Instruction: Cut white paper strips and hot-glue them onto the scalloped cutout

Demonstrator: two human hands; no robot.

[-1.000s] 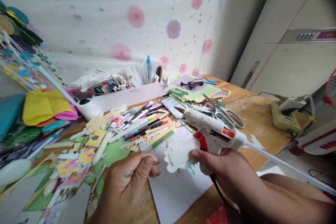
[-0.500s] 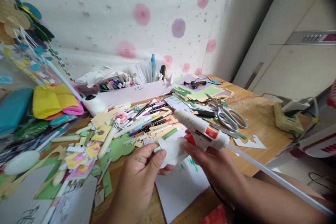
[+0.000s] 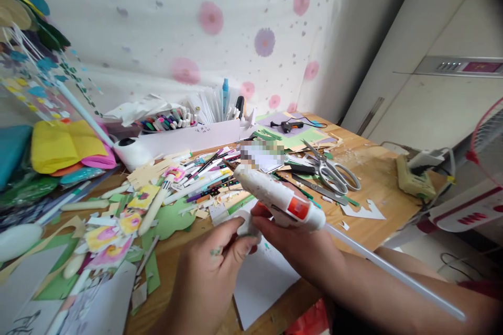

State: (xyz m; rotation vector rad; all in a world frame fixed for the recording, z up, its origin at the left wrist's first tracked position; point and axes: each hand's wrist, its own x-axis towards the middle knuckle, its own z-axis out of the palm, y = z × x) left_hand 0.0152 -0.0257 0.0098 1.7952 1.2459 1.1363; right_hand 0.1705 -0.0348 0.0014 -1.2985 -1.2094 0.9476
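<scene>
My right hand (image 3: pixel 291 235) is wrapped round a white hot glue gun (image 3: pixel 275 193) with a red trigger area, its nozzle pointing up and left. A long clear glue stick (image 3: pixel 393 264) sticks out of its back end. My left hand (image 3: pixel 216 261), with a green smudge on it, pinches a small white paper-like piece (image 3: pixel 244 224). The right fingertips also touch that piece, and both hands partly hide it. Below them lies a white sheet of paper (image 3: pixel 261 288) with green marks.
Pens, brushes and paper scraps (image 3: pixel 208 183) cover the table's middle. Scissors (image 3: pixel 332 172) and a black glue gun (image 3: pixel 288 125) lie farther right. Painted paper flowers (image 3: pixel 110 241) lie at left. A power strip (image 3: pixel 412 180) and fan (image 3: pixel 467 209) are at the right.
The glue gun has shifted left and down, nearer my left hand. My hands have drawn together, and the white piece is now folded or squeezed smaller between them. The view has turned slightly right.
</scene>
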